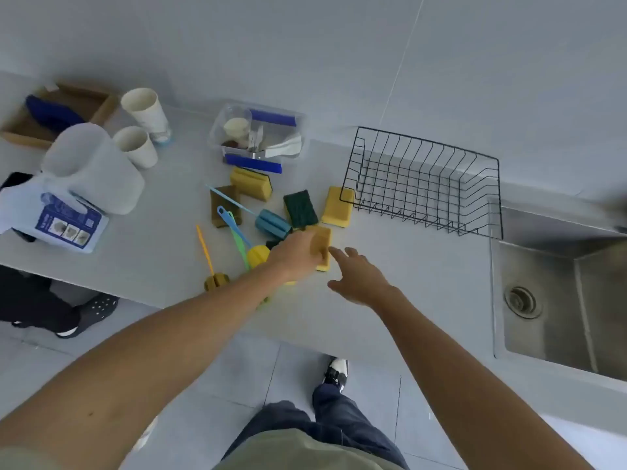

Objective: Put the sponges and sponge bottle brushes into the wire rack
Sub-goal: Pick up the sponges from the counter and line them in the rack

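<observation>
On the far left of the grey counter sit a cardboard box, two paper cups, a pale jug and a printed packet. Further right stands a clear plastic tub with blue clips. In front of it lie the cleaning things: a brown sponge, a thick yellow sponge, an orange-handled brush, a green-handled brush with a yellow foam head, and a blue foam brush. Next come a dark green scouring sponge and a yellow sponge touching the front corner of the wire rack.

The left hand reaches over the brushes and grips a yellow sponge block, fingers curled round its near edge, the block standing out past the fingertips toward the rack. The right hand hovers just beside that block, fingers loosely spread and holding nothing, its forefinger almost touching the block's lower corner.

The black rack stands on the counter with no sponges or brushes inside it. To its right lies a steel sink.
</observation>
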